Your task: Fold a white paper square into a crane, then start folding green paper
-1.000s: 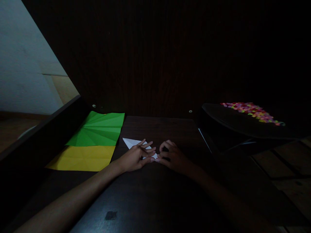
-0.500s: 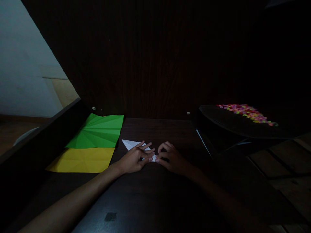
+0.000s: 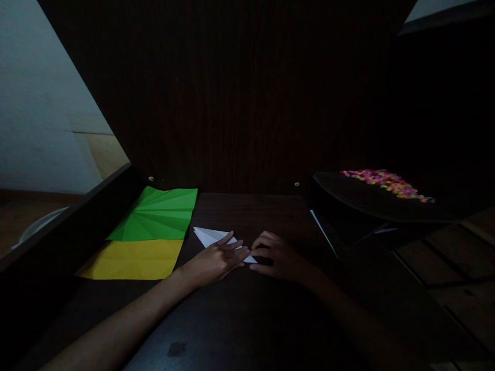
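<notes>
A piece of white paper, folded to a long pointed shape, lies on the dark wooden tabletop. My left hand rests on it with the fingers stretched out toward the right, covering the middle of the paper. At the right tip is my right hand, its fingers bent and apart. Its thumb and index finger are on either side of that tip, around the paper's edge. Poor light hides whether they touch it firmly.
To the left lie a creased green paper sheet and a yellow sheet, partly overlapped by the green. A raised dark side board borders them. At the right is a dark ledge bearing a strand of colourful small pieces.
My left fingers have drawn together and lie flatter on the paper. The right thumb and index finger have spread apart, and more of the paper's right tip shows.
</notes>
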Available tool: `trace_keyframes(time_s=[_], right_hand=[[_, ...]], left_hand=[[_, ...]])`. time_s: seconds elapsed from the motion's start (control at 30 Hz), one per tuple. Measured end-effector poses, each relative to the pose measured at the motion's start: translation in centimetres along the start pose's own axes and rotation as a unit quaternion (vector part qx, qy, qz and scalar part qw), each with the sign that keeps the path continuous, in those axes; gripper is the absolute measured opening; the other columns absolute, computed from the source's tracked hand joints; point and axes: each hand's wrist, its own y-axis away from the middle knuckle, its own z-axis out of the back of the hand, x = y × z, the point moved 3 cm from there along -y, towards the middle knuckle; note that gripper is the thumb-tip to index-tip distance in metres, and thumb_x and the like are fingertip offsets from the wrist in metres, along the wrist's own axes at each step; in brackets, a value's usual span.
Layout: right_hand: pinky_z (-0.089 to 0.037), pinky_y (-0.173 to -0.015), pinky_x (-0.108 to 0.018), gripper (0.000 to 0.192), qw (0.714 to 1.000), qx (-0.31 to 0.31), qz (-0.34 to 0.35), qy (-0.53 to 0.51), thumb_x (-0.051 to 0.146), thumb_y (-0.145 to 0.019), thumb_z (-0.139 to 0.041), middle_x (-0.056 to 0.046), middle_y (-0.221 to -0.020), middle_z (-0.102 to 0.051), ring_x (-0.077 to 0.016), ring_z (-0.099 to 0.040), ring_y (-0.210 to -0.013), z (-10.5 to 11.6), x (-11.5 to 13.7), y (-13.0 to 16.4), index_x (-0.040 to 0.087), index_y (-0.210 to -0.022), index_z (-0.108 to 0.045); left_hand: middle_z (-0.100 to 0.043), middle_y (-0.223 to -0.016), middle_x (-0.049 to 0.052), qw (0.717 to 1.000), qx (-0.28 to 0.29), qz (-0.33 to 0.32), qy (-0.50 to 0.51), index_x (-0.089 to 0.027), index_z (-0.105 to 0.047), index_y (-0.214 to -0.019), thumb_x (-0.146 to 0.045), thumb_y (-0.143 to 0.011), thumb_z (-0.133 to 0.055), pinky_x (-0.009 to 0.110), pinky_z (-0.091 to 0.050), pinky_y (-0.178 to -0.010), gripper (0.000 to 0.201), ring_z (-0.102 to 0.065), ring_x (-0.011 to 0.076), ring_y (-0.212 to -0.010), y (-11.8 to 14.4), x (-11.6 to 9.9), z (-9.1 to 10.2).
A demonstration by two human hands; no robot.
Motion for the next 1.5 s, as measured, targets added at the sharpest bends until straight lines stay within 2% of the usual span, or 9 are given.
trace_keyframes(time_s=[0.13,0.27,0.6,0.73,0.87,1.03,1.23,1.33,1.5], right_hand=[[-0.047,-0.081,-0.037,0.017,0.998,-0.028,0.03,0.05,0.034,-0.087,-0.068,-0.006,-0.094,-0.067,-0.0213,-0.057,-0.089,-0.4,0.4,-0.1,0.019,-0.094,-0.069],[-0.048,-0.075,-0.035,0.01,0.994,-0.06,0.044,0.077,0.028,-0.088,-0.066,-0.006,-0.088,-0.068,-0.0204,-0.057,-0.083,-0.8,0.5,-0.2,0.018,-0.089,-0.068],[-0.047,-0.074,-0.033,0.014,0.989,-0.045,0.04,0.135,0.019,-0.093,-0.056,-0.006,-0.086,-0.066,-0.0196,-0.056,-0.083,-1.1,0.5,-0.6,0.018,-0.085,-0.066],[-0.045,-0.074,-0.033,0.013,0.982,-0.028,0.049,0.182,0.018,-0.093,-0.053,-0.007,-0.085,-0.065,-0.0197,-0.055,-0.081,-1.3,0.7,-0.8,0.016,-0.085,-0.063],[-0.046,-0.075,-0.033,0.01,0.989,-0.027,0.035,0.144,0.019,-0.092,-0.055,-0.007,-0.086,-0.065,-0.0197,-0.055,-0.081,-1.2,0.8,-0.9,0.016,-0.086,-0.062],[-0.048,-0.073,-0.032,0.008,0.993,-0.064,0.015,0.1,0.023,-0.09,-0.061,-0.006,-0.088,-0.066,-0.0198,-0.056,-0.083,-0.7,0.7,-0.7,0.018,-0.094,-0.064],[-0.048,-0.068,-0.031,0.009,0.985,-0.134,0.02,0.106,0.021,-0.091,-0.06,-0.006,-0.083,-0.067,-0.0188,-0.058,-0.078,-0.5,0.9,-0.9,0.018,-0.096,-0.067],[-0.049,-0.066,-0.03,0.009,0.978,-0.184,0.04,0.09,0.02,-0.093,-0.059,-0.005,-0.081,-0.068,-0.0173,-0.058,-0.073,-0.2,1.1,-0.8,0.019,-0.097,-0.067],[-0.051,-0.066,-0.031,0.01,0.973,-0.214,0.057,0.066,0.019,-0.091,-0.061,-0.006,-0.081,-0.069,-0.0173,-0.059,-0.072,0.2,1.6,-0.7,0.019,-0.1,-0.066]], left_hand=[[-0.062,-0.129,0.02,0.997,-0.018,-0.04,-0.068,-0.007,-0.047,-0.136,-0.007,-0.094,-0.046,0.043,-0.048,-0.105,0.042,-0.058,0.0282,-0.122,0.2,-0.2,-0.2],[-0.067,-0.119,0.021,0.993,-0.049,-0.051,-0.098,-0.003,-0.049,-0.129,-0.005,-0.094,-0.045,0.038,-0.056,-0.094,0.036,-0.066,0.0265,-0.111,0.1,-0.4,0.1],[-0.069,-0.118,0.016,0.996,-0.08,-0.01,-0.042,-0.01,-0.049,-0.129,-0.021,-0.099,-0.046,0.032,-0.06,-0.084,0.032,-0.07,0.0221,-0.102,0.1,0.2,0.0],[-0.068,-0.117,0.018,0.994,-0.063,-0.03,-0.081,-0.007,-0.044,-0.133,-0.01,-0.098,-0.041,0.032,-0.061,-0.083,0.035,-0.07,0.0226,-0.103,0.1,0.0,0.1],[-0.069,-0.112,0.02,0.99,-0.063,-0.061,-0.113,-0.004,-0.042,-0.132,-0.005,-0.095,-0.038,0.033,-0.061,-0.083,0.037,-0.069,0.0242,-0.102,-0.1,-0.6,0.7],[-0.072,-0.1,0.016,0.99,-0.098,-0.042,-0.092,-0.006,-0.049,-0.12,-0.008,-0.098,-0.034,0.031,-0.061,-0.075,0.026,-0.072,0.0218,-0.089,-0.3,-0.5,1.1],[-0.071,-0.102,0.015,0.976,-0.206,-0.056,-0.044,-0.011,-0.055,-0.103,-0.009,-0.098,-0.039,0.031,-0.06,-0.084,0.017,-0.07,0.0195,-0.096,0.1,-0.6,1.8],[-0.071,-0.103,0.016,0.968,-0.238,-0.077,-0.021,-0.008,-0.057,-0.105,-0.006,-0.096,-0.043,0.032,-0.059,-0.088,0.016,-0.069,0.0204,-0.1,0.2,-0.7,2.2],[-0.071,-0.11,0.016,0.968,-0.24,-0.063,-0.038,-0.007,-0.055,-0.119,-0.008,-0.095,-0.05,0.035,-0.058,-0.091,0.025,-0.068,0.0213,-0.104,0.2,-0.3,2.3]])
